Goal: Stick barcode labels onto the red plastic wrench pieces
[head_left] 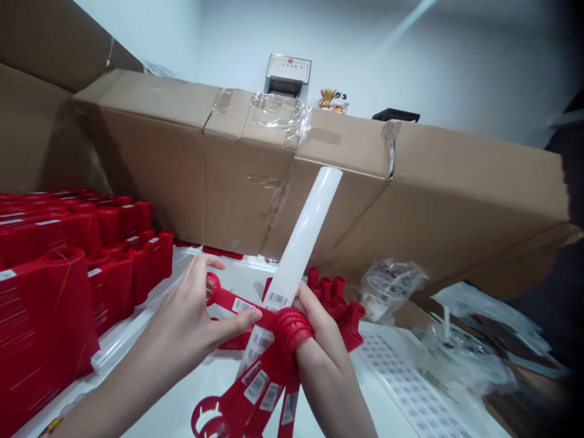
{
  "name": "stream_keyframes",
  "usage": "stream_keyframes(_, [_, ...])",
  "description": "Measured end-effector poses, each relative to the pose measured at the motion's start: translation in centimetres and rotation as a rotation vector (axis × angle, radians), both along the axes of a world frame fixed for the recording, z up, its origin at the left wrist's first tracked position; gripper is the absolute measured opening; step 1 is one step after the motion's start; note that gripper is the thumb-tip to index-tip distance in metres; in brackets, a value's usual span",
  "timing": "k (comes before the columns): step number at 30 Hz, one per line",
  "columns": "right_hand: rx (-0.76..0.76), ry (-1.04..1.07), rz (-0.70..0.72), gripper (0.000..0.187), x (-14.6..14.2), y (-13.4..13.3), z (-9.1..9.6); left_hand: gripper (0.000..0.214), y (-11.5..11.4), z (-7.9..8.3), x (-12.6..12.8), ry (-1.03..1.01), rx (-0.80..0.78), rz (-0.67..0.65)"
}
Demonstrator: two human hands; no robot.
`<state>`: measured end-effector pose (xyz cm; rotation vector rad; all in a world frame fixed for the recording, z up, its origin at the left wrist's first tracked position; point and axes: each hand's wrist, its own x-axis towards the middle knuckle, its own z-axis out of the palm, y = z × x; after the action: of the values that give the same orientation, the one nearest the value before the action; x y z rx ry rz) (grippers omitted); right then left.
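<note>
A white plastic tube [301, 249] rises at a slant from between my hands, with a barcode label near its lower part. My right hand [322, 340] wraps around the tube just below a ribbed red plastic collar [294, 328]. My left hand [196, 310] holds a flat red plastic strap [237, 304] with a ring at its end, its thumb pressing beside a barcode sticker. Several more red straps [260, 389] with ring ends and white labels hang below my hands. Their upper parts are hidden by my fingers.
Stacked red plastic pieces [55, 304] fill the left side of the white table [182, 407]. More red pieces [335, 301] stand beyond my right hand. Large cardboard boxes [237, 164] rise behind. A clear plastic bag [387, 289] and a sheet of barcode labels [406, 389] lie at right.
</note>
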<state>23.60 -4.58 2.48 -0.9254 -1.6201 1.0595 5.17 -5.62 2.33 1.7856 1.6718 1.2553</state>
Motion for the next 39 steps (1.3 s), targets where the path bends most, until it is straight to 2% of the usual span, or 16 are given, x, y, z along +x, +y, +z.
stream_keyframes(4, [-0.018, 0.026, 0.010, 0.040, 0.1, 0.3, 0.6, 0.046, 0.4, 0.3, -1.4, -0.124, -0.057, -0.163])
stream_keyframes(9, [-0.096, 0.136, -0.040, 0.040, 0.8, 0.9, 1.3, 0.032, 0.8, 1.0, -3.3, -0.440, -0.211, -0.405])
stream_keyframes(14, [-0.141, 0.185, -0.033, 0.039, 1.3, 1.4, 1.6, 0.030, 0.1, 1.7, -4.3, -0.720, -0.345, -0.531])
stream_keyframes(19, [-0.132, 0.169, -0.059, 0.043, 1.3, 1.1, 2.1, 0.015, -0.1, 1.6, -5.0, -0.659, -0.351, -0.609])
stream_keyframes(23, [-0.133, 0.150, -0.047, 0.051, 1.4, 0.8, 2.4, 0.028, -0.3, 1.9, -4.9, -0.593, -0.290, -0.707])
stream_keyframes(25, [-0.122, 0.146, -0.040, 0.052, 1.6, 0.7, 2.5, 0.031, -0.4, 2.0, -4.7, -0.613, -0.286, -0.668])
stream_keyframes(29, [-0.110, 0.091, -0.032, 0.050, 1.8, 0.8, 2.3, 0.028, -0.5, 1.7, -4.2, -0.547, -0.211, -0.422])
stream_keyframes(31, [-0.121, 0.058, -0.033, 0.049, 1.8, 0.9, 2.0, 0.021, -0.6, 1.4, -4.0, -0.479, -0.070, -0.246])
stream_keyframes(34, [-0.120, 0.032, -0.044, 0.050, 1.7, 1.2, 1.3, 0.031, -1.2, 1.0, -3.4, -0.443, 0.255, 0.031])
stream_keyframes(36, [-0.096, 0.019, -0.039, 0.048, 1.4, 1.2, 1.0, 0.034, -1.8, 0.8, -2.8, -0.468, 0.387, 0.065])
stream_keyframes(37, [-0.087, 0.012, -0.032, 0.047, 1.3, 1.2, 0.9, 0.035, -2.2, 0.7, -2.5, -0.473, 0.399, 0.034])
stream_keyframes(39, [-0.075, -0.004, -0.020, 0.045, 1.1, 1.1, 0.8, 0.038, -2.8, 0.6, -1.9, -0.457, 0.319, -0.066])
